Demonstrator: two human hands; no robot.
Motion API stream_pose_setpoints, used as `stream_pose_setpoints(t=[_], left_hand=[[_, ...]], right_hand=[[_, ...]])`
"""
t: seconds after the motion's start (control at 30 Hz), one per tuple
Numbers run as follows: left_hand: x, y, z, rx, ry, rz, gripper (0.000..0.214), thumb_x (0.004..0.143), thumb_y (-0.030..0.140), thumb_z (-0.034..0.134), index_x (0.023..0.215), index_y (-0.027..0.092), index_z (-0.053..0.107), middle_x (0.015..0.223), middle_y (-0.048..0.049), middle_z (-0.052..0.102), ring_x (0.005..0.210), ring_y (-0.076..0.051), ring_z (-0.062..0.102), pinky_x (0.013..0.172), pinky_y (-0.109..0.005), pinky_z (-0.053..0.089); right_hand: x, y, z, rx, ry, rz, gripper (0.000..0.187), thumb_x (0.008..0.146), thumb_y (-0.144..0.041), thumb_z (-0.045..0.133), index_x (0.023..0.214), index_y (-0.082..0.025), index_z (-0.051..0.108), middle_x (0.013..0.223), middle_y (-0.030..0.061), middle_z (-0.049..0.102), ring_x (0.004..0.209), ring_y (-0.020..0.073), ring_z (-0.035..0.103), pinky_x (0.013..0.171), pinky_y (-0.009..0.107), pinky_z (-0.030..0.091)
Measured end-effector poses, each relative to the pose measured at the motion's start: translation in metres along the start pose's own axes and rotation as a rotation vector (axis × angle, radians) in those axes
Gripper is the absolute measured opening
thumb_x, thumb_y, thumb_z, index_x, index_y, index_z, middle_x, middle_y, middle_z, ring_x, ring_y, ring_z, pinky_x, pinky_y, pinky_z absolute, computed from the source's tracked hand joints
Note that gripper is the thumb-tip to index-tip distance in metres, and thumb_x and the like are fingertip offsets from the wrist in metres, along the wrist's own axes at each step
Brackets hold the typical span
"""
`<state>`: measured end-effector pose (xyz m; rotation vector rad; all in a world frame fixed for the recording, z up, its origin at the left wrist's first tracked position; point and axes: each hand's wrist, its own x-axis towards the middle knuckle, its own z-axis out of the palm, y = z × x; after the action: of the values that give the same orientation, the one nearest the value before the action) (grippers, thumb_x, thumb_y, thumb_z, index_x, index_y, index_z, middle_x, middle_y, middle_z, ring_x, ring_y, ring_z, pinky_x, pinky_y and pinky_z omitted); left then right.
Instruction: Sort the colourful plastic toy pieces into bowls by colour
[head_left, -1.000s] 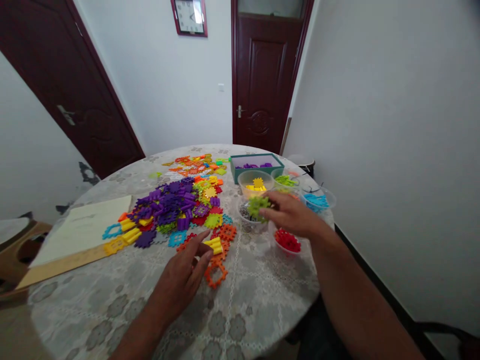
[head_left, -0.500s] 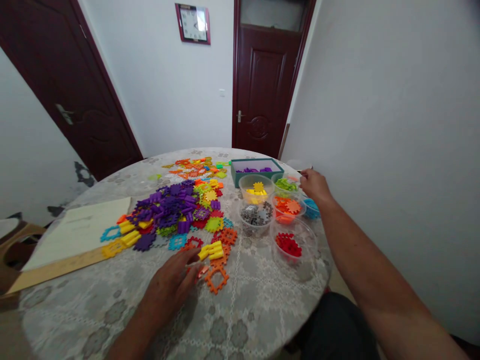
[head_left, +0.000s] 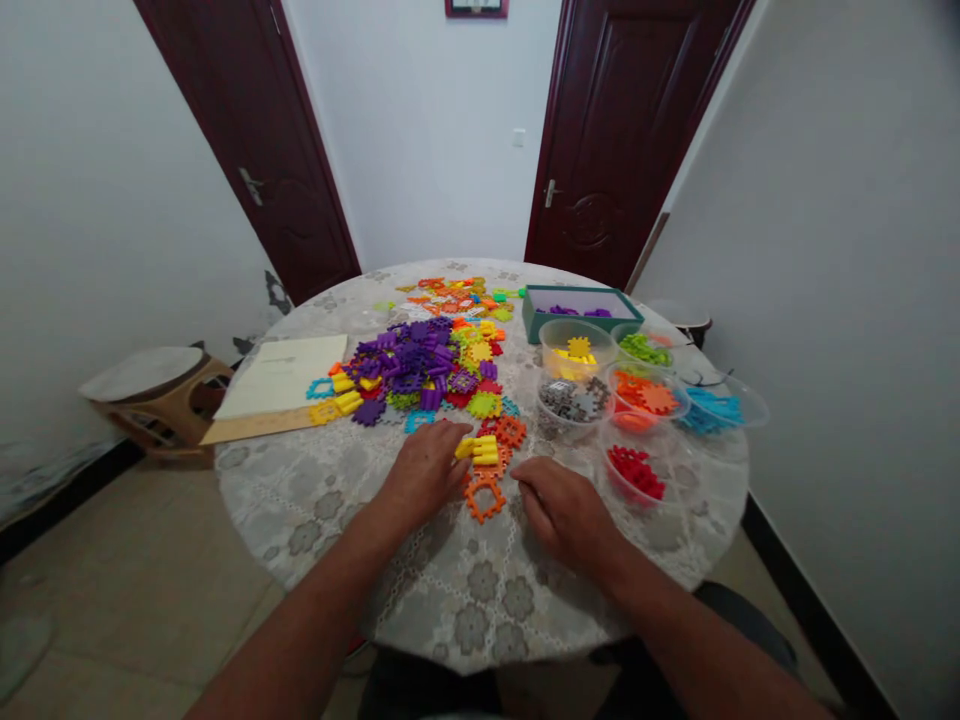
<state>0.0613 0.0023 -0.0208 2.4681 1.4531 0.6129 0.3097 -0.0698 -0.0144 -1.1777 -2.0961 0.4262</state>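
Note:
Brightly coloured interlocking plastic toy pieces lie over the round table. My left hand [head_left: 427, 468] rests low at the near edge of the pile, its thumb and fingers closed about the end of a yellow toy piece [head_left: 464, 448]. More yellow ribbed pieces [head_left: 487, 450] lie just beyond the fingertips, on top of orange notched square pieces [head_left: 498, 462]. An orange square frame [head_left: 470, 497] lies between my hands. My right hand [head_left: 562, 508] is curled with its fingers together, right of the orange pieces; what it holds, if anything, is hidden.
A mostly purple pile [head_left: 409, 360] covers the middle left. At right stand clear bowls of red pieces [head_left: 636, 474], orange pieces [head_left: 645, 393], grey pieces [head_left: 574, 400], yellow, green and blue pieces [head_left: 712, 408]. Behind is a green box [head_left: 531, 318]; paper [head_left: 281, 375] lies left.
My right hand has come back from beyond the bowls at the far right to the table's front, near my left hand. The view has tilted down and turned left.

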Motion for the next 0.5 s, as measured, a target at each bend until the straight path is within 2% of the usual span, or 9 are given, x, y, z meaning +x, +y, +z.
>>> stream_pose_setpoints(t=[0.1, 0.23, 0.37, 0.5], left_hand=[[0.009, 0.006, 0.001, 0.114, -0.085, 0.005, 0.046, 0.091, 0.022, 0.067, 0.137, 0.022, 0.066, 0.125, -0.014, 0.072, 0.117, -0.032, 0.062, 0.104, -0.046, 0.046], [0.014, 0.012, 0.003, 0.233, -0.159, -0.006, 0.044, 0.094, 0.022, 0.061, 0.137, 0.024, 0.066, 0.12, -0.0117, 0.072, 0.114, -0.032, 0.06, 0.099, -0.046, 0.044], [0.012, 0.011, 0.006, 0.271, -0.113, 0.003, 0.043, 0.093, 0.02, 0.06, 0.136, 0.021, 0.066, 0.118, -0.0127, 0.07, 0.11, -0.032, 0.061, 0.097, -0.047, 0.045], [0.007, 0.008, 0.008, 0.212, -0.013, 0.052, 0.034, 0.097, 0.022, 0.057, 0.13, 0.019, 0.067, 0.115, -0.013, 0.067, 0.107, -0.029, 0.062, 0.095, -0.044, 0.048]], right_hand=[[-0.004, 0.01, 0.023, -0.055, -0.076, -0.058, 0.031, 0.097, -0.012, 0.052, 0.121, -0.02, 0.069, 0.122, 0.0138, 0.073, 0.112, 0.0262, 0.07, 0.1, 0.042, 0.059], [-0.005, 0.014, 0.03, -0.085, 0.0, -0.063, 0.031, 0.099, -0.012, 0.052, 0.125, -0.019, 0.067, 0.132, 0.015, 0.067, 0.12, 0.0259, 0.068, 0.102, 0.043, 0.06], [-0.003, 0.013, 0.035, -0.129, 0.04, -0.009, 0.038, 0.101, -0.014, 0.052, 0.138, -0.02, 0.06, 0.151, 0.0174, 0.055, 0.13, 0.0272, 0.063, 0.104, 0.044, 0.06], [0.003, 0.013, 0.043, -0.191, -0.056, 0.001, 0.043, 0.1, -0.014, 0.055, 0.142, -0.019, 0.058, 0.157, 0.0188, 0.051, 0.139, 0.0314, 0.056, 0.11, 0.05, 0.055]])
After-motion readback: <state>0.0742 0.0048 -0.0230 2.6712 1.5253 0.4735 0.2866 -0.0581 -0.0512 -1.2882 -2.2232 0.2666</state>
